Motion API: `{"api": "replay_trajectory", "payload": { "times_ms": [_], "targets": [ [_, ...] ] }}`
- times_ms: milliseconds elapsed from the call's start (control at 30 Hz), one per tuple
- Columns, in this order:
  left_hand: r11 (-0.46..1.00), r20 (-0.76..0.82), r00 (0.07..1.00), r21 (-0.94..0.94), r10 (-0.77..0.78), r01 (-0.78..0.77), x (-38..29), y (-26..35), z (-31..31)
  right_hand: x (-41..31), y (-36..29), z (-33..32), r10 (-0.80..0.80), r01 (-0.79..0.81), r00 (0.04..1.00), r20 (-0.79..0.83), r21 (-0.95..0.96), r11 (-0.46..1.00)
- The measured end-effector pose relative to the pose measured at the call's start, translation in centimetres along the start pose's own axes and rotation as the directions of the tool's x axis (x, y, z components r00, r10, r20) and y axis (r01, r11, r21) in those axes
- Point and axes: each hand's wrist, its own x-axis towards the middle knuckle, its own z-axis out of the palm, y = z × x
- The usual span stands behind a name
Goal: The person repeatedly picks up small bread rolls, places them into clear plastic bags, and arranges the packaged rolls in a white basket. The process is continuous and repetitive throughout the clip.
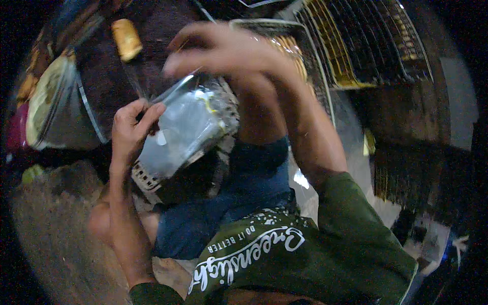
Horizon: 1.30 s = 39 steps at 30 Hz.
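My left hand (137, 118) pinches the edge of a clear plastic bag between thumb and fingers. Flat clear plastic bags (179, 126) lie in a stack on a perforated plastic basket (146, 179) before my knees. My right hand (198, 49) is above the far end of the bags, blurred, with its fingers apart; nothing shows in it. Beyond my left hand, an orange-yellow cylindrical piece (127, 40), whose kind I cannot tell, lies on a dark surface.
On the left stands a large clear plastic bag (57, 103) with pale contents. Wire racks (366, 42) stand at the upper right, and a nearer wire-framed tray (324, 82) holds long yellowish pieces, partly behind my right arm. My bare knee (259, 106) is beside the basket.
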Motion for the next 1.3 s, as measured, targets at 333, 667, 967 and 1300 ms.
{"api": "replay_trajectory", "payload": {
  "times_ms": [333,667,967,1300],
  "targets": [
    [0.773,-0.149,0.971,-0.632,-0.189,0.054,2.0,-1.5,-2.5,1.3,-5.3,8.4,0.349,0.115,0.864,-0.362,0.817,0.565],
    [0.865,-0.807,0.522,-0.445,-0.276,-0.231,1.7,-1.2,-7.3,4.2,-3.9,10.8,0.439,0.022,0.848,-0.298,0.846,0.532],
    [0.811,-0.943,0.093,-0.322,-0.319,-0.489,0.9,-1.7,-13.2,17.6,7.3,20.3,0.007,-0.189,0.587,-0.809,-0.129,0.974],
    [0.825,-0.936,0.298,-0.316,-0.19,-0.469,-0.8,-3.6,-13.4,3.7,1.1,1.7,0.306,-0.027,0.929,-0.207,0.787,0.617]
  ]
}}
